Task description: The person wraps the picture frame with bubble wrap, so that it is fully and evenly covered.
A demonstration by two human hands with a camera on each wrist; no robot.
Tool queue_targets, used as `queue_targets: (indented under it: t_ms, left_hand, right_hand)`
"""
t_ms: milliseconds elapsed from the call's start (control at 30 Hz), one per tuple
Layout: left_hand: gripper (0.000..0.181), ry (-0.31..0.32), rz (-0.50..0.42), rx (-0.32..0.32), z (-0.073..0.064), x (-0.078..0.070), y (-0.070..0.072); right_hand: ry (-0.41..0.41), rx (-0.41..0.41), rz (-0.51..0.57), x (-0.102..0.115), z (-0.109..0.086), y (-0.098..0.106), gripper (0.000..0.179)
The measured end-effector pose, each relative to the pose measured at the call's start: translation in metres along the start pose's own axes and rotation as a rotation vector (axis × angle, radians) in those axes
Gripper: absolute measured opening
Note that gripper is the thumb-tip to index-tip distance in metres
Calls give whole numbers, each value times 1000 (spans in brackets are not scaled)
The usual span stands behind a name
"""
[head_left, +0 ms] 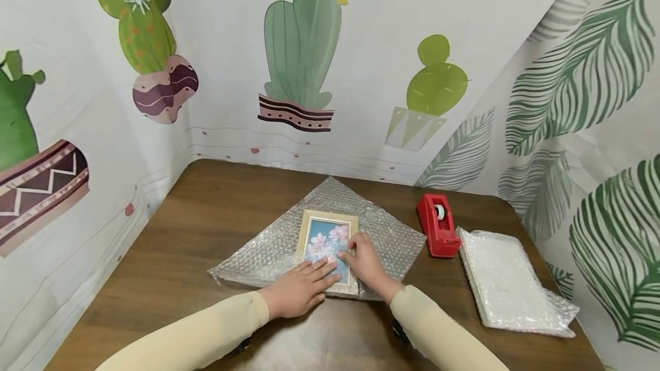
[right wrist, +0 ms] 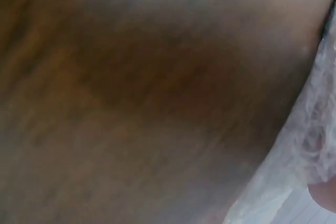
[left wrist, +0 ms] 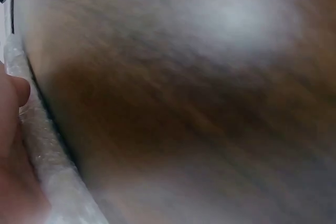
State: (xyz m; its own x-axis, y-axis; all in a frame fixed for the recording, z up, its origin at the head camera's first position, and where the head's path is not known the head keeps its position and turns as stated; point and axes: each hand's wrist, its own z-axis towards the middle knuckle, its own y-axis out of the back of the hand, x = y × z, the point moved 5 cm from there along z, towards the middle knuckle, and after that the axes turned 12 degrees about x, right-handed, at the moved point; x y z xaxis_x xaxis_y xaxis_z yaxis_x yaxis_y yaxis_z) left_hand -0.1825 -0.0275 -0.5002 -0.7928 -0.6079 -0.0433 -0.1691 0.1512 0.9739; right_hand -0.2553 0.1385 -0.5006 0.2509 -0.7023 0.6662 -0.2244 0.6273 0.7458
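A picture frame point(head_left: 304, 228) with a pale wooden border and pink blossoms on blue lies face up on a sheet of bubble wrap point(head_left: 392, 228). The sheet's near part is folded up over the frame's lower portion. My left hand point(head_left: 301, 289) rests on the frame's lower left, fingers extended over the wrap. At the frame's right side, my right hand point(head_left: 368, 262) has curled fingers and pinches the folded wrap; its fingertips are partly hidden. In the left wrist view, a hand edge and wrap point(left wrist: 44, 145) show at the left. The right wrist view catches wrap point(right wrist: 299, 145) at its right edge.
A red tape dispenser point(head_left: 438, 227) with a roll of tape stands right of the sheet. Farther right lies a bubble-wrapped flat package point(head_left: 507, 282). The brown wooden table point(head_left: 170, 245) meets a wall covering printed with cacti and leaves.
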Motion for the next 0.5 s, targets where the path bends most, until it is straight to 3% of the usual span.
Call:
queue_targets:
  t_ms: [167, 333, 433, 500]
  left_hand:
    - [53, 26, -100, 67, 1, 3, 6]
    - [54, 42, -196, 121, 2, 4, 6]
    - [54, 39, -209, 131, 3, 3, 6]
    - [53, 37, -179, 123, 3, 1, 7]
  right_hand:
    - [-28, 58, 114, -6, 8, 6, 25]
    - [-76, 204, 260, -15, 15, 16, 22]
    - [-124, 255, 308, -20, 25, 25, 29]
    - [-161, 236, 325, -24, 34, 32, 32]
